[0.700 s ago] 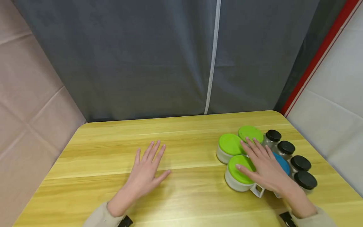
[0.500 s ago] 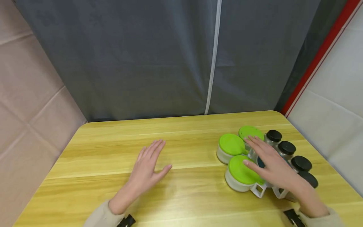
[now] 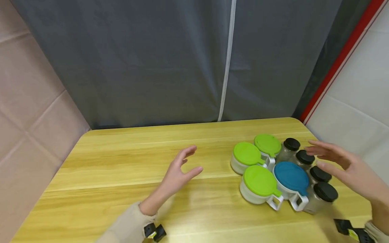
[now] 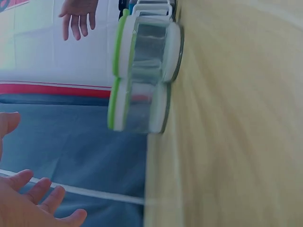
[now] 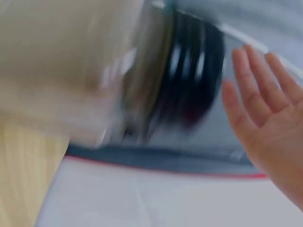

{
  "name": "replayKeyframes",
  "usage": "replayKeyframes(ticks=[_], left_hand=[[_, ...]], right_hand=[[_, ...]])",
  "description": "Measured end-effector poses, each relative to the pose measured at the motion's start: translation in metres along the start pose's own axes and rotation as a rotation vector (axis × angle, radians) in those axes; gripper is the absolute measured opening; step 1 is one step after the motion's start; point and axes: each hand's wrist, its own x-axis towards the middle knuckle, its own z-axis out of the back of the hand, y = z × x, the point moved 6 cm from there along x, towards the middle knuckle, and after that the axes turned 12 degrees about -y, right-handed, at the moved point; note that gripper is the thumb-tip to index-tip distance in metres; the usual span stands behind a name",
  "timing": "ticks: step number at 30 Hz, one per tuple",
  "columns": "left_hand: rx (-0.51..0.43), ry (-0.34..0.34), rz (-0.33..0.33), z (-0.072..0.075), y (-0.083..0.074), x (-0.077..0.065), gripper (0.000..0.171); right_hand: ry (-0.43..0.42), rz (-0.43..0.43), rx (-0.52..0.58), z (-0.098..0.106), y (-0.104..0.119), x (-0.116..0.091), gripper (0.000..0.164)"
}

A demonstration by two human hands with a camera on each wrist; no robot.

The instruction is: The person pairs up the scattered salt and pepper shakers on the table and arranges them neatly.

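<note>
My left hand (image 3: 180,172) hovers over the middle of the table with relaxed fingers and holds nothing. At the right, my right hand (image 3: 349,168) is raised beside the black-lidded jars (image 3: 320,174), fingers loosely bent and nothing between them. Three containers with green lids (image 3: 260,180) and white handles stand left of a blue-lidded container (image 3: 291,176). In the left wrist view, green-lidded containers (image 4: 147,52) have clear bodies. A jar with a black lid (image 5: 194,66) fills much of the right wrist view, blurred, with the right hand's fingers apart from it.
The wooden table (image 3: 121,162) runs back to a dark grey curtain (image 3: 152,67). A white wall sheet (image 3: 358,111) with a red edge rises at the right, close to the right hand. A pale sheet (image 3: 36,101) hangs on the left.
My right hand has moved right, off the containers, uncovering the blue lid. My left hand has shifted right and turned, its fingers more bent than before. The containers and jars stand where they were.
</note>
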Motion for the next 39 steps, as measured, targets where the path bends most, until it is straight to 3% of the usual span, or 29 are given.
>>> replayKeyframes(ticks=[3, 5, 7, 10, 13, 15, 19, 22, 24, 29, 33, 39], left_hand=[[-0.058, 0.045, 0.08, -0.012, -0.003, 0.003, 0.056], [-0.079, 0.068, 0.115, -0.02, -0.003, 0.006, 0.057], [-0.083, 0.088, 0.13, -0.029, 0.008, 0.01, 0.058], [-0.097, 0.121, 0.157, -0.044, 0.027, 0.018, 0.062], [-0.112, 0.167, 0.197, -0.061, 0.042, 0.024, 0.067], [-0.119, 0.194, 0.214, -0.072, 0.046, 0.026, 0.07], [-0.112, 0.236, 0.258, -0.091, 0.052, 0.029, 0.075], [-0.095, 0.253, 0.267, -0.103, 0.054, 0.031, 0.076], [-0.081, 0.258, 0.272, -0.11, 0.055, 0.032, 0.076], [-0.051, 0.242, 0.27, -0.123, 0.056, 0.038, 0.077], [-0.037, 0.214, 0.264, -0.13, 0.056, 0.043, 0.077], [-0.028, 0.209, 0.235, -0.139, 0.054, 0.048, 0.081]], right_hand=[[0.017, -0.009, 0.042, 0.016, -0.041, -0.01, 0.048], [0.049, 0.023, 0.116, 0.027, -0.087, -0.018, 0.048], [0.075, 0.052, 0.182, 0.036, -0.132, -0.026, 0.049], [0.137, 0.071, 0.385, 0.045, -0.194, -0.039, 0.049], [0.216, 0.005, 0.482, 0.043, -0.23, -0.055, 0.05], [0.281, -0.027, 0.531, 0.039, -0.239, -0.064, 0.051], [0.359, -0.01, 0.663, 0.036, -0.237, -0.073, 0.052], [0.369, 0.005, 0.736, 0.034, -0.23, -0.075, 0.053], [0.363, -0.03, 0.753, 0.031, -0.223, -0.076, 0.053], [0.389, -0.089, 0.788, 0.021, -0.181, -0.075, 0.054], [0.409, -0.053, 0.803, 0.017, -0.141, -0.074, 0.06], [0.405, -0.06, 0.81, 0.01, -0.114, -0.072, 0.062]])
